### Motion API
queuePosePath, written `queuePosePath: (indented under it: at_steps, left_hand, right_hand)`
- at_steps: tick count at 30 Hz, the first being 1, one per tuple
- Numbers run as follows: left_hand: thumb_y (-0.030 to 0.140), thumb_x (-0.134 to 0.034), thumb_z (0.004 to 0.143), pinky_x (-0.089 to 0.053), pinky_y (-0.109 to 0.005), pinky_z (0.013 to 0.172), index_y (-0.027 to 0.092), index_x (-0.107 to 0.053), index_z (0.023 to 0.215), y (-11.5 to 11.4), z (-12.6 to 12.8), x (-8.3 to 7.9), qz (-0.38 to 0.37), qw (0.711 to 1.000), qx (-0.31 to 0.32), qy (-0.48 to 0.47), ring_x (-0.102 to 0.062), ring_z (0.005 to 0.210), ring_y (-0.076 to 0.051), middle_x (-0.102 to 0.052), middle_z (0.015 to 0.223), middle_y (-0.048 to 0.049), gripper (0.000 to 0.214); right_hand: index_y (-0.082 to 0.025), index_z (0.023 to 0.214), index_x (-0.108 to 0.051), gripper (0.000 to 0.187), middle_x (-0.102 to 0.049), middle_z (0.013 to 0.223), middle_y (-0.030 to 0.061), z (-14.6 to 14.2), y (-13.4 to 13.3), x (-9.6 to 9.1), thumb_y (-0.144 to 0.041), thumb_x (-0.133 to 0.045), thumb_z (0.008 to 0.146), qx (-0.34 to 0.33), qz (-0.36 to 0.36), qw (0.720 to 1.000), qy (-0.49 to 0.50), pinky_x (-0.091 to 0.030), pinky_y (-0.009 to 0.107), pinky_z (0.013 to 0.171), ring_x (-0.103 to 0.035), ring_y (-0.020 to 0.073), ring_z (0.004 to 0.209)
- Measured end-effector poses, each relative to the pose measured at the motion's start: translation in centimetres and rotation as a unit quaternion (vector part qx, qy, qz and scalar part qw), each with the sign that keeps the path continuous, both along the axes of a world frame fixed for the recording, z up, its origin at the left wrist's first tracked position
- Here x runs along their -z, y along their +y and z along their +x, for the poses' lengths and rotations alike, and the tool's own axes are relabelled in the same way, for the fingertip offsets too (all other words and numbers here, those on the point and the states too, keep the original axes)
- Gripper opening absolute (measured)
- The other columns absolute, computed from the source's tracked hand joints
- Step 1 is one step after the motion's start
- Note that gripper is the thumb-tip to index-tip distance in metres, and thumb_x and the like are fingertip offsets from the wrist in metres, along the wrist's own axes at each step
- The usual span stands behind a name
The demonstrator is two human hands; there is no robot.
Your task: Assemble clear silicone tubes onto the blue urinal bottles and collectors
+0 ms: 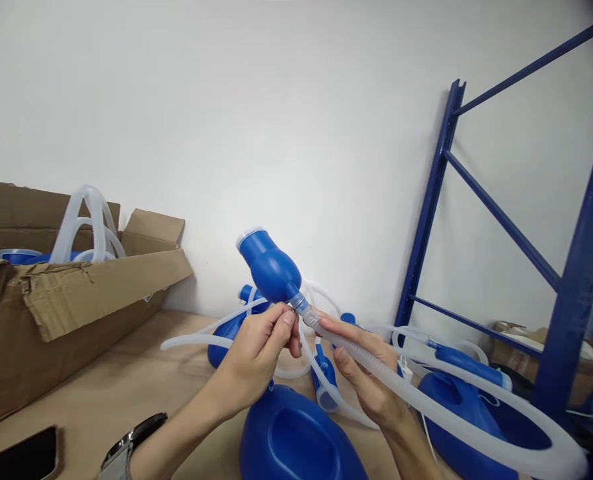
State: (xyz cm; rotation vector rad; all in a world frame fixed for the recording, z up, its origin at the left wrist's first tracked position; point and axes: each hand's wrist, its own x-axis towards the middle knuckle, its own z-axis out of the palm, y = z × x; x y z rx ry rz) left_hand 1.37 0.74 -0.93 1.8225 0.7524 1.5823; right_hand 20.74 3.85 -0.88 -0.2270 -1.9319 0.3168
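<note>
Blue plastic is seen in the bulb-shaped cup, which is held up above the tabletop with its white-rimmed mouth tilted up and to the left. Its narrow neck is pinched between the thumb and fingertips of the left grip, so the cup sits just above and to the right of that grip. The ribbed end of a translucent hose is clasped by the right grip, with the thumb laid along it. The cup's neck and the hose end are brought together between the two grips. From there the hose is carried down to the right in a wide curve. A watch is worn on the left wrist. Blue containers and more tubing are spread on the tabletop below. An open cardboard box is set at the left, a dark phone lies near it, and a blue rack stands at the right.
</note>
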Motion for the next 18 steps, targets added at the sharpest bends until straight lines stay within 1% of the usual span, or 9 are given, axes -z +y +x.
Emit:
queuePosePath:
  at_steps: [3,5,7,11,13,15,18]
  left_hand:
    - [0.048,-0.040,0.101,-0.050,-0.027,0.074,0.021,-0.051,0.073,0.11,-0.07,0.09,0.000,1.000,-0.005,0.006,-0.059,0.068,-0.014,-0.061,0.066,0.0007,0.041]
    - [0.049,-0.039,0.101,-0.049,-0.027,0.072,0.021,-0.051,0.072,0.20,-0.10,0.15,0.008,1.000,-0.017,0.006,-0.060,0.068,-0.014,-0.061,0.066,0.0007,0.042]
    - [0.049,-0.038,0.101,-0.049,-0.026,0.070,0.021,-0.052,0.073,0.28,-0.11,0.20,0.021,0.999,-0.043,0.007,-0.061,0.068,-0.014,-0.060,0.067,0.0007,0.042]
    - [0.048,-0.037,0.102,-0.050,-0.026,0.072,0.021,-0.056,0.080,0.28,-0.02,0.25,0.032,0.995,-0.083,0.033,-0.062,0.069,-0.013,-0.063,0.072,0.0009,0.040]
    - [0.047,-0.036,0.102,-0.050,-0.026,0.074,0.021,-0.057,0.083,0.26,0.03,0.27,0.034,0.993,-0.101,0.048,-0.063,0.071,-0.013,-0.065,0.074,0.0010,0.039]
    - [0.047,-0.036,0.103,-0.050,-0.026,0.075,0.022,-0.057,0.084,0.23,0.02,0.26,0.036,0.991,-0.118,0.053,-0.063,0.072,-0.014,-0.065,0.076,0.0012,0.038]
    - [0.047,-0.039,0.102,-0.049,-0.026,0.075,0.022,-0.061,0.084,0.08,-0.11,0.08,0.031,0.989,-0.127,0.070,-0.064,0.073,-0.014,-0.067,0.077,0.0009,0.038]
  right_hand:
    - [-0.032,0.124,-0.073,0.028,-0.072,0.127,0.0049,-0.10,0.13,0.10,-0.034,-0.061,0.099,-0.015,-0.019,1.000,0.002,-0.059,0.048,0.100,-0.070,0.0296,0.116]
    - [-0.033,0.124,-0.072,0.028,-0.071,0.129,0.0034,-0.17,0.23,0.11,-0.031,-0.062,0.098,-0.024,-0.011,1.000,0.002,-0.058,0.047,0.103,-0.069,0.0282,0.118]
    - [-0.034,0.125,-0.072,0.029,-0.070,0.130,0.0027,-0.19,0.28,0.07,-0.029,-0.063,0.098,-0.029,0.004,1.000,0.002,-0.057,0.045,0.104,-0.068,0.0268,0.119]
    - [-0.032,0.123,-0.073,0.027,-0.070,0.129,0.0048,-0.07,0.27,0.03,-0.028,-0.064,0.098,-0.002,0.011,1.000,0.002,-0.059,0.043,0.101,-0.068,0.0273,0.119]
    - [-0.033,0.123,-0.073,0.028,-0.071,0.129,0.0045,0.03,0.32,0.02,-0.028,-0.064,0.097,0.008,0.015,1.000,0.004,-0.059,0.042,0.101,-0.069,0.0270,0.118]
    - [-0.034,0.124,-0.072,0.029,-0.071,0.129,0.0038,0.11,0.39,-0.02,-0.027,-0.065,0.097,0.007,0.016,1.000,0.004,-0.059,0.041,0.102,-0.069,0.0263,0.118]
    - [-0.031,0.121,-0.074,0.026,-0.071,0.129,0.0055,0.26,0.44,-0.15,-0.029,-0.064,0.097,0.010,0.008,1.000,0.004,-0.058,0.043,0.103,-0.069,0.0271,0.119]
